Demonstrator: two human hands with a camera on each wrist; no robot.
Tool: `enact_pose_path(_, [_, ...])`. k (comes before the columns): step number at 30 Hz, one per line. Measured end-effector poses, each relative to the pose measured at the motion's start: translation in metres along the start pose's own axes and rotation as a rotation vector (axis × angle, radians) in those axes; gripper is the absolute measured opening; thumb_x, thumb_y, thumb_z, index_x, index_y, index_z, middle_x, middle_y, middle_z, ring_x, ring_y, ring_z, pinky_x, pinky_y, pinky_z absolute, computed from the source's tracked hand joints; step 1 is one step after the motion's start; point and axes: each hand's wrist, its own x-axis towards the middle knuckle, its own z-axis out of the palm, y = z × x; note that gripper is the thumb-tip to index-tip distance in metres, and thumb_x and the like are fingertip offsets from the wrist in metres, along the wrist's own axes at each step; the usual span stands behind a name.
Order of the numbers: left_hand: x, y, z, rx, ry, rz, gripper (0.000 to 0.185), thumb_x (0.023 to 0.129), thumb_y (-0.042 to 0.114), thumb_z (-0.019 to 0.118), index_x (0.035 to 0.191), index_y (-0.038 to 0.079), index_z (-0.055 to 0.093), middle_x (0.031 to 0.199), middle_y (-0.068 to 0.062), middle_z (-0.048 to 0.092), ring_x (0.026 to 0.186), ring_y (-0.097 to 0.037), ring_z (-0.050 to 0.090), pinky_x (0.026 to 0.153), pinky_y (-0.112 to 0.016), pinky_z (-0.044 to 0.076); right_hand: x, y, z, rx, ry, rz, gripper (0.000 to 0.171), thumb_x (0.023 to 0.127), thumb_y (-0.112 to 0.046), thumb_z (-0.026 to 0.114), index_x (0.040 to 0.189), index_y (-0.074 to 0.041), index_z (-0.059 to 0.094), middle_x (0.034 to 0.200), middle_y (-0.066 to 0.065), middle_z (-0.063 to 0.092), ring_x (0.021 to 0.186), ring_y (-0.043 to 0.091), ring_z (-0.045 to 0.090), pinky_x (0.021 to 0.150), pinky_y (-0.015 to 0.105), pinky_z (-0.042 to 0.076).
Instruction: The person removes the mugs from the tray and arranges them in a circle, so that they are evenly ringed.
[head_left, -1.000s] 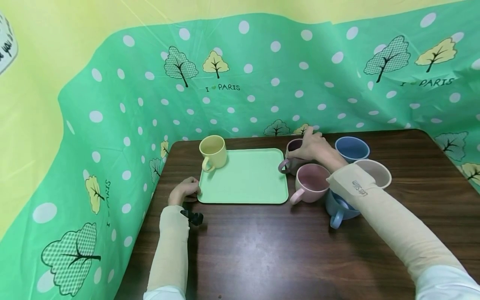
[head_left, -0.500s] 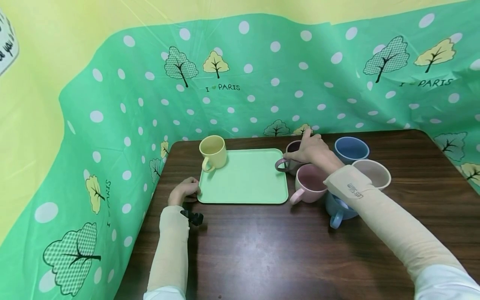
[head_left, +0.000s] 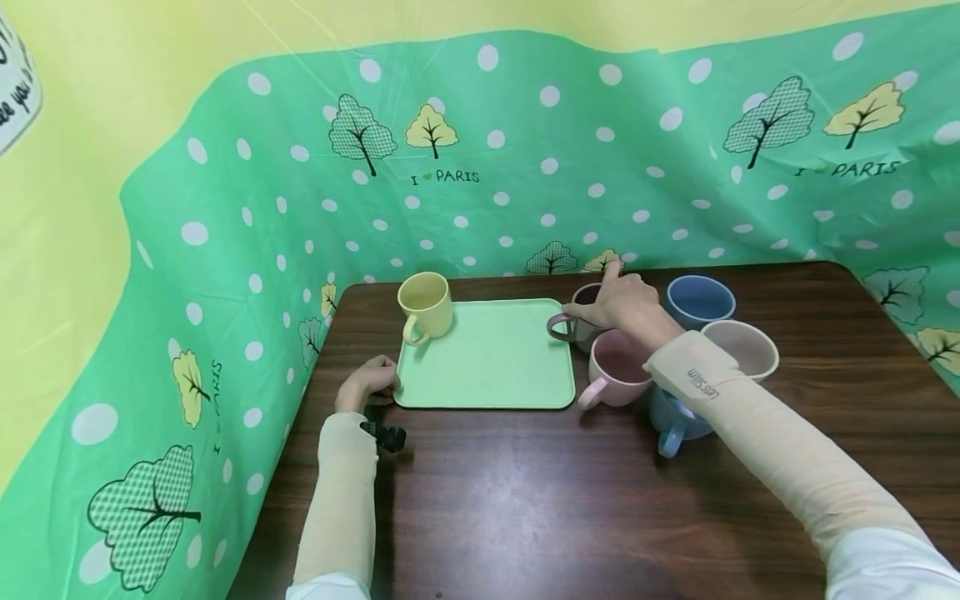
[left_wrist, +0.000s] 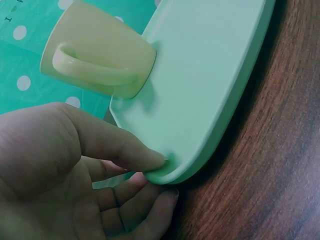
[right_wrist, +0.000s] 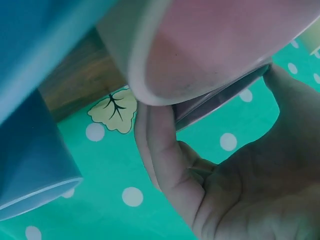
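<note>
My left hand (head_left: 367,383) pinches the near left corner of a light green tray (head_left: 487,358); in the left wrist view the thumb lies on top and the fingers are under the rim. A yellow mug (head_left: 425,308) stands on the tray's far left corner, its handle toward me. At the tray's right end, my right hand (head_left: 630,304) grips a dark mauve mug (head_left: 587,333) from above, thumb and fingers around its rim. That mug's handle overlaps the tray edge. In the right wrist view, a pink mug (right_wrist: 225,45) hides most of the held mug.
Close to the right hand stand the pink mug (head_left: 617,371), a blue mug (head_left: 701,300) behind, a white mug (head_left: 742,346), and another blue mug (head_left: 675,421) partly under the forearm. A polka-dot cloth (head_left: 487,167) hangs along the table's (head_left: 525,500) back and left edges.
My right hand has shifted the mauve mug slightly left and toward me, bringing its handle further over the tray's right edge. The left hand has stayed on the tray corner.
</note>
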Motion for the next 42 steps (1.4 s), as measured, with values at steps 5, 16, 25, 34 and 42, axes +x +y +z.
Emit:
enact_pose_path(5, [-0.002,0.000,0.001,-0.009,0.000,0.010,0.030,0.083,0.002,0.048,0.113,0.002,0.043,0.099,-0.012,0.045,0.076,-0.021,0.048,0.066,-0.030,0.049,0.001,0.001,-0.003,-0.039,-0.019,-0.004,0.106,0.074,-0.077,0.052,0.132,0.005,0.018,0.110,0.034,0.050,0.100,0.043,0.055,0.075,0.047,0.048])
enact_pose_path(16, [-0.001,-0.001,0.002,-0.009,0.004,0.011,0.029,0.081,0.002,0.050,0.110,0.003,0.044,0.098,-0.012,0.045,0.076,-0.022,0.048,0.066,-0.031,0.049,0.004,0.012,-0.024,-0.023,-0.090,-0.038,0.103,0.090,-0.072,0.025,0.144,0.015,0.012,0.135,0.041,0.037,0.122,0.057,0.039,0.096,0.061,0.037])
enact_pose_path(25, [0.000,-0.001,0.000,-0.003,-0.001,-0.002,0.028,0.083,0.003,0.051,0.110,0.004,0.044,0.098,-0.011,0.046,0.076,-0.020,0.048,0.069,-0.031,0.050,0.005,0.022,-0.048,0.031,-0.057,-0.093,0.086,0.092,-0.069,0.023,0.128,0.006,0.047,0.116,0.030,0.053,0.103,0.047,0.049,0.077,0.055,0.042])
enact_pose_path(34, [0.000,0.000,0.000,-0.002,0.002,-0.002,0.027,0.083,0.002,0.051,0.109,0.004,0.044,0.098,-0.011,0.046,0.075,-0.021,0.049,0.068,-0.032,0.049,0.005,0.023,-0.059,0.100,0.010,-0.134,0.071,0.093,-0.063,0.033,0.110,0.002,0.055,0.087,0.018,0.053,0.082,0.035,0.052,0.060,0.041,0.038])
enact_pose_path(42, [0.000,-0.001,-0.001,0.010,0.004,-0.004,0.023,0.084,0.003,0.051,0.105,0.006,0.043,0.098,-0.012,0.046,0.076,-0.022,0.049,0.068,-0.032,0.049,0.011,0.003,-0.048,0.238,0.075,-0.280,0.066,0.095,-0.055,0.042,0.127,0.002,0.047,0.112,0.024,0.058,0.097,0.038,0.055,0.075,0.049,0.044])
